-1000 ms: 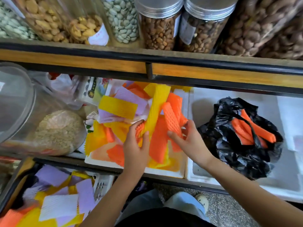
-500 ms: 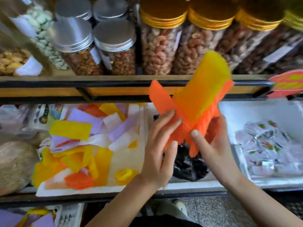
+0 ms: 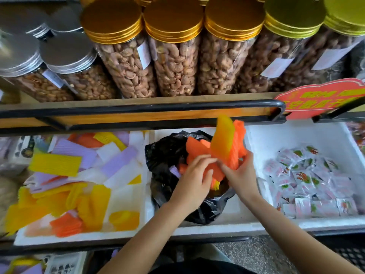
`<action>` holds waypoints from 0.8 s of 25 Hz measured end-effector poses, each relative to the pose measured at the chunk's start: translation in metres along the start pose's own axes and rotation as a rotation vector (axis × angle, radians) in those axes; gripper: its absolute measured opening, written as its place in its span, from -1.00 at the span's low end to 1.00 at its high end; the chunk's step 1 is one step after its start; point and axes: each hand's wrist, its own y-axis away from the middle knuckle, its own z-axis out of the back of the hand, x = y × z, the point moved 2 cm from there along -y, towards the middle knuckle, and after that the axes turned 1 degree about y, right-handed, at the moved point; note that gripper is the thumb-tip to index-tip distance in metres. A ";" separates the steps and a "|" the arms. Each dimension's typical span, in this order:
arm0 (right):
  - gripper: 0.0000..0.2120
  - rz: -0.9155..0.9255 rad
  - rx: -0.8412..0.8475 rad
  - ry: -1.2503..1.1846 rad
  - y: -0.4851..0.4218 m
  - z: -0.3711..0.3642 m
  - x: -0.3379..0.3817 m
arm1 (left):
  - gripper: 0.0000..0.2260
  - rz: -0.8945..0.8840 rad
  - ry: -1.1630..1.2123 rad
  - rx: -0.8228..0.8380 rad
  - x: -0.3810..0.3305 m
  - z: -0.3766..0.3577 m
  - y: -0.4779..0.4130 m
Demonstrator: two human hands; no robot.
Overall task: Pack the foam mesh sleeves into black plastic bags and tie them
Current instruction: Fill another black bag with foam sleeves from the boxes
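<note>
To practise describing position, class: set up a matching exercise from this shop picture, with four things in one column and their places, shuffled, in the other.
Things
1. black plastic bag
2. gold-lidded jars
3. small packets
4. loose foam sleeves

Places
a. along the top
b. lower left
c. lower right
d. lower middle

Pairs: 1-d, 2-a, 3-c, 4-b

Place: a dried-goods shop.
Shelf: rows of labelled clear jars [image 3: 173, 62] of nuts, gold and silver lids.
Sign: red printed card [image 3: 320, 99] at the rail [image 3: 138, 108].
Bin: white foam box [image 3: 292, 135] of small packets [image 3: 308, 180].
</note>
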 end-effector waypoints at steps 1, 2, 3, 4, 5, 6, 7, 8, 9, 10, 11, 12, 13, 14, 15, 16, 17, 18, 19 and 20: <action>-0.48 0.020 0.049 0.062 -0.002 -0.005 -0.008 | -0.73 -0.020 -0.088 -0.096 0.004 0.008 0.005; -0.47 0.050 0.105 0.137 -0.004 -0.011 -0.013 | -0.74 -0.054 -0.183 -0.235 0.010 0.019 0.011; -0.43 0.085 0.168 0.242 -0.006 -0.016 -0.016 | -0.73 -0.061 -0.276 -0.375 0.018 0.032 0.017; -0.38 0.119 0.245 0.354 -0.008 -0.023 -0.018 | -0.70 -0.001 -0.344 -0.491 0.028 0.043 0.023; -0.33 0.151 0.324 0.470 -0.009 -0.031 -0.019 | -0.63 0.128 -0.361 -0.552 0.040 0.054 0.027; -0.28 0.166 0.402 0.579 -0.009 -0.040 -0.021 | -0.54 0.313 -0.290 -0.544 0.056 0.060 0.030; -0.24 0.187 0.470 0.645 -0.008 -0.049 -0.018 | -0.47 0.506 -0.133 -0.488 0.070 0.062 0.033; -0.21 0.211 0.519 0.668 -0.007 -0.059 -0.016 | -0.46 0.660 0.063 -0.417 0.083 0.062 0.036; -0.22 0.257 0.552 0.647 -0.004 -0.067 -0.010 | -0.53 0.745 0.267 -0.363 0.091 0.060 0.040; -0.29 0.303 0.572 0.601 -0.001 -0.074 -0.002 | -0.66 0.773 0.431 -0.352 0.095 0.058 0.043; -0.39 0.364 0.605 0.553 0.001 -0.084 0.001 | -0.79 0.761 0.520 -0.378 0.095 0.057 0.045; -0.46 0.404 0.634 0.565 0.000 -0.091 0.000 | -0.88 0.734 0.568 -0.414 0.090 0.059 0.045; -0.48 0.417 0.661 0.655 -0.002 -0.097 -0.002 | -0.88 0.693 0.606 -0.458 0.081 0.063 0.044; -0.45 0.354 0.688 0.792 -0.008 -0.104 -0.012 | -0.85 0.649 0.618 -0.513 0.072 0.069 0.040; -0.42 0.282 0.697 0.886 -0.013 -0.109 -0.018 | -0.83 0.598 0.613 -0.566 0.063 0.077 0.037; -0.40 0.234 0.740 0.930 -0.016 -0.115 -0.025 | -0.82 0.553 0.590 -0.612 0.057 0.085 0.035; -0.40 0.226 0.781 0.922 -0.015 -0.119 -0.026 | -0.83 0.517 0.570 -0.647 0.052 0.092 0.034; -0.39 0.276 0.779 0.874 -0.014 -0.124 -0.023 | -0.85 0.496 0.552 -0.669 0.054 0.096 0.033; -0.39 0.343 0.888 0.843 -0.010 -0.122 -0.013 | -0.86 0.494 0.520 -0.665 0.058 0.098 0.034; -0.38 0.292 1.004 0.749 -0.008 -0.118 -0.004 | -0.86 0.508 0.461 -0.644 0.064 0.098 0.036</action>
